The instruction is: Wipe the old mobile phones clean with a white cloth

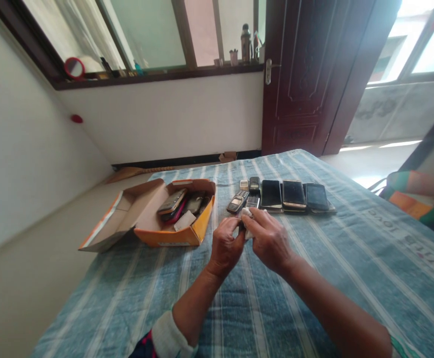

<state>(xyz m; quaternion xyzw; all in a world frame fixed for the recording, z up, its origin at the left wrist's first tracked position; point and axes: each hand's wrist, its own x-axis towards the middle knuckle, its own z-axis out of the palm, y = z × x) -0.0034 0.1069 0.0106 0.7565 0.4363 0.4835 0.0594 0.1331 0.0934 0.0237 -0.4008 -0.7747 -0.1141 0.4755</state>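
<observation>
Over the striped cloth [235, 318], I'm watching the left hand [226, 248], fingers clasping a mostly hidden dark object [241, 225], and the right hand [271, 239], fingers pinching a white wipe [247, 212] beside it. Leftward, an open orange box [164, 238] is holding phones [172, 203]; loose phones [294, 193] are lying beyond.

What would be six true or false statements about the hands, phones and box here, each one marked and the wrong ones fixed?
1. The right hand holds a white cloth or tissue. True.
2. The orange box is shut. False: the lid of the orange box is open.
3. The left hand holds a dark item, mostly hidden. True.
4. Three large dark-screened phones lie side by side. True.
5. The hands are far apart. False: they are close together.
6. The cover under the box is plain red. False: the cover is blue with pale stripes.
</observation>
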